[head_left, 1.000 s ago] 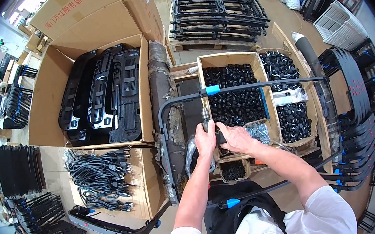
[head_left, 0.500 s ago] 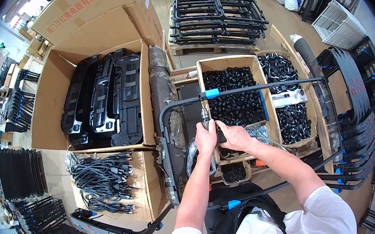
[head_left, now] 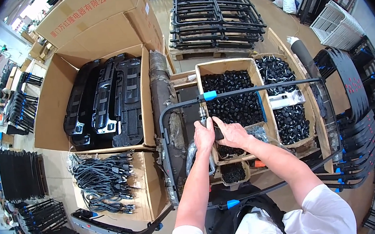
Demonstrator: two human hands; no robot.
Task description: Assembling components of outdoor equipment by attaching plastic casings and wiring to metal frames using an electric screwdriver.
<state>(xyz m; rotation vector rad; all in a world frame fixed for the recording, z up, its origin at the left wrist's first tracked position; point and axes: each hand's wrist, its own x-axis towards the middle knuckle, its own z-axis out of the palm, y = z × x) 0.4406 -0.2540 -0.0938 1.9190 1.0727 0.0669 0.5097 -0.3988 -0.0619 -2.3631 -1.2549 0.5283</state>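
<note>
A black frame (head_left: pixel 265 86) with rounded corners and blue clips stretches across in front of me. At its far rail, near a blue clip (head_left: pixel 209 95), the metal chuck of a power screwdriver (head_left: pixel 202 112) points away from me. My left hand (head_left: pixel 204 136) is closed around the tool's body just behind the chuck. Beside it, my right hand (head_left: pixel 232 135) grips the dark rear part of the same tool, its thumb near my left hand. Whether the bit touches a screw in the rail is too small to tell.
Cartons of black knobs (head_left: pixel 235 107) lie beneath the frame, with a small box of black screws (head_left: pixel 233 173) nearer me. On the left are a carton of black panels (head_left: pixel 132 100) and bundled black cables (head_left: pixel 102 182). Stacked frames (head_left: pixel 217 16) stand at the back.
The view has tilted slightly, so the background sits a little lower. Both hands remain on the screwdriver at the far rail, with hardly any shift.
</note>
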